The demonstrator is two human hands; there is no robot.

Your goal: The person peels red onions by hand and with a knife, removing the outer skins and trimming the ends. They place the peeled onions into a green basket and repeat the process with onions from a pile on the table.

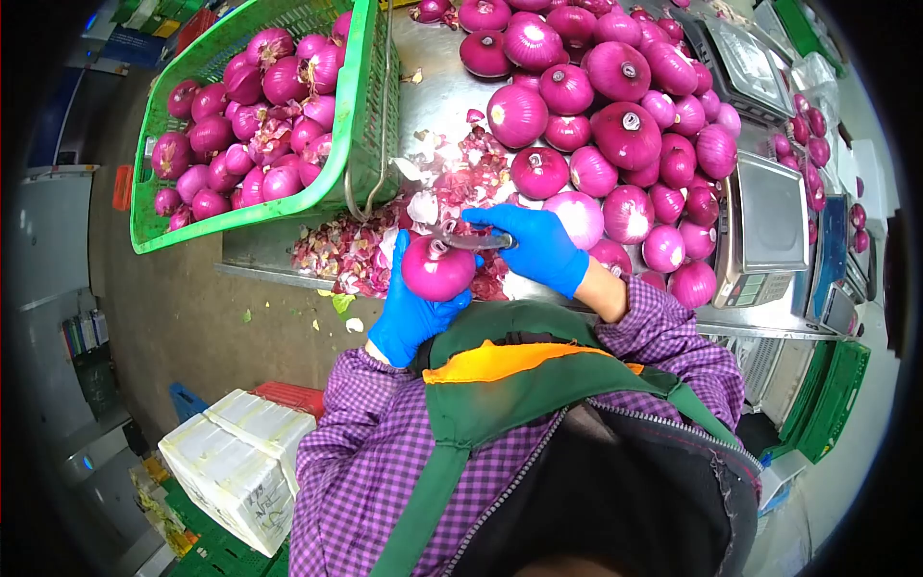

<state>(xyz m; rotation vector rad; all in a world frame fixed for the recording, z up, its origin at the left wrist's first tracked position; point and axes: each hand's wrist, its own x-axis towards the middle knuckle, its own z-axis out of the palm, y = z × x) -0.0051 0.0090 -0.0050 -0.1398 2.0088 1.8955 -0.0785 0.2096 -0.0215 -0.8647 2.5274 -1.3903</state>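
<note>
A brown-grey floor (250,337) lies left of the metal table (423,101), and a white box (236,471) stands below the table's near left corner. At the table's left edge, a green crate (361,87) holds purple onions. Skins and trimmings (361,245) are strewn along the near edge beside it.

Just above the near edge, the blue-gloved left hand (409,322) cradles a purple onion (437,269), root or neck end up. Its fingers (399,258) are parted around the onion, one upright along the left side, others curled under the right.

To the right, the gloved right hand (543,245) grips a knife (466,240); one finger reaches forward above the blade, the others close around the handle. The blade lies across the onion's top.

Loose onions (627,135) heap beyond and right of that hand, up to two scales (771,207) near the table's right side.
</note>
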